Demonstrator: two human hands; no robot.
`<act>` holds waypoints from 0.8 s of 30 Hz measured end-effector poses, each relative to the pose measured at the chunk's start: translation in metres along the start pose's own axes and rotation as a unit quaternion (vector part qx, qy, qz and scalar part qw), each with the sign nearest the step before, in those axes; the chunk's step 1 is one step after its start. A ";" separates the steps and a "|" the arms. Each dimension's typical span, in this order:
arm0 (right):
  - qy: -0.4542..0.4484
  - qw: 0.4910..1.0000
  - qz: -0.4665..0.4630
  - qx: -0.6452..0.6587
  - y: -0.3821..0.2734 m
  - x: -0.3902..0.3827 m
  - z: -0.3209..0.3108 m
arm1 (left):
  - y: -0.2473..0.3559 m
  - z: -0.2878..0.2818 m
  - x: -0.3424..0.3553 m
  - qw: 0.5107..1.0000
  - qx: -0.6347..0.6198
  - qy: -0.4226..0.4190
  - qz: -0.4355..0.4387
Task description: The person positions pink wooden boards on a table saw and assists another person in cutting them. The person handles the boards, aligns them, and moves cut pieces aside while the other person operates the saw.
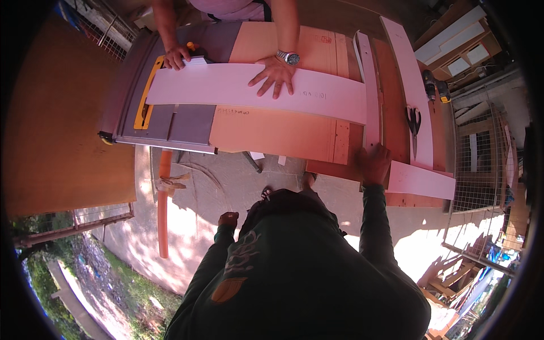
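Observation:
My right hand [374, 162] is at the near end of a narrow white board [369, 90], with its fingers curled over that end. My left hand [228, 220] hangs low beside my body, closed in a fist and away from the table. A wide white board [215, 85] lies crosswise, its right end meeting the narrow board. Across the table, another person presses one spread hand [275, 76] on the wide board. That person's other hand [177, 56] rests at its left end, near a yellow insert plate [148, 93] in a grey saw table [190, 122].
Brown cardboard [272, 133] lies under the wide board. To the right are black-handled scissors [413, 122] on a long white board [403, 73], a cordless drill [436, 88] and a short white panel [422, 180]. An orange pipe [163, 221] stands left; a wire-mesh frame [476, 158] stands right.

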State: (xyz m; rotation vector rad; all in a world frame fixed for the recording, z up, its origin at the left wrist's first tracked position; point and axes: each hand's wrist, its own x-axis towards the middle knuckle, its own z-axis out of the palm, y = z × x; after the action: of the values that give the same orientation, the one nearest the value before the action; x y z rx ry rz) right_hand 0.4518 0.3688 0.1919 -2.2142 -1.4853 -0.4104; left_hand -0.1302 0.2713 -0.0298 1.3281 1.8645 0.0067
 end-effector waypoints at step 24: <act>-0.013 0.998 0.052 0.031 -0.012 0.001 -0.018 | -0.005 -0.007 -0.017 0.999 -0.034 -0.024 -0.034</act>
State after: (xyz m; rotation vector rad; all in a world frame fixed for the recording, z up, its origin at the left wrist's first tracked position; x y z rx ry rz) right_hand 0.4413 0.3641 0.2106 -2.2451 -1.3696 -0.2993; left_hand -0.1373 0.2584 -0.0168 1.2081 1.8514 0.0019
